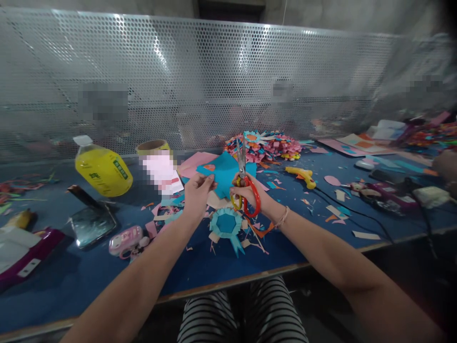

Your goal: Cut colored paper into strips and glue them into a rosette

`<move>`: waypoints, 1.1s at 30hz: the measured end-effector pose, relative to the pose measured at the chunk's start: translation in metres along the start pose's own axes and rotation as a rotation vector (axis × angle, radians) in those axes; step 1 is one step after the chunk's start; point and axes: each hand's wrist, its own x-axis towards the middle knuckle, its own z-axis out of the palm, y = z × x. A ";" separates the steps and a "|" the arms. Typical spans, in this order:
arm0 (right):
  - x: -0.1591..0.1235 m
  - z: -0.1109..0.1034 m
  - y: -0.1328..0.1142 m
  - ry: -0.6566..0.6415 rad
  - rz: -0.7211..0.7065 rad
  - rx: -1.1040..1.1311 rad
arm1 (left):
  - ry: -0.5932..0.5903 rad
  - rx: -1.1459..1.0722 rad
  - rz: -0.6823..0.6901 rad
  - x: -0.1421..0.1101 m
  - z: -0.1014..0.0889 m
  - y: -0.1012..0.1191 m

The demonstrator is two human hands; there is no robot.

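My right hand [247, 190] is wrapped round the handles of a pair of scissors [242, 163] with red and yellow grips. The blades point up and away, slightly apart. My left hand [198, 188] has thumb and fingers pinched together in front of a blue paper sheet [225, 170]; what they hold, if anything, is too small to tell. Below and between my hands lies a light blue paper rosette [225, 223] with a darker blue middle and two ribbon tails. Beige paper pieces [215, 201] lie just above it.
A pile of paper rosettes [267, 145] lies by the perforated metal screen [214, 76]. To the right is a yellow glue gun [302, 176] with a black cord. A yellow bottle [103, 171], tape roll [153, 146], phone [93, 223] and pink case [125, 240] are at left. Scraps litter the table.
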 end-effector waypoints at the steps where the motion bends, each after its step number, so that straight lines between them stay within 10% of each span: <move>1: 0.000 0.000 0.000 -0.007 0.008 -0.009 | 0.017 -0.003 0.010 0.001 0.000 0.002; 6: 0.006 -0.014 0.000 -0.022 0.020 -0.224 | 0.086 -0.032 0.062 0.007 -0.006 0.007; 10: 0.021 -0.061 -0.004 0.115 -0.122 -0.862 | 0.077 0.021 0.056 0.013 -0.012 0.002; 18: 0.025 -0.130 -0.010 0.146 0.354 -1.583 | 0.071 0.226 -0.022 0.028 -0.027 -0.012; 23: 0.015 -0.123 -0.018 0.058 0.415 -1.700 | 0.060 0.320 -0.003 0.037 -0.038 -0.023; 29: 0.024 -0.081 -0.002 0.126 0.000 -1.624 | 0.015 0.460 0.032 0.040 -0.041 -0.027; 33: 0.050 -0.060 0.027 0.024 0.043 -1.453 | 0.034 0.442 0.011 0.040 -0.039 -0.025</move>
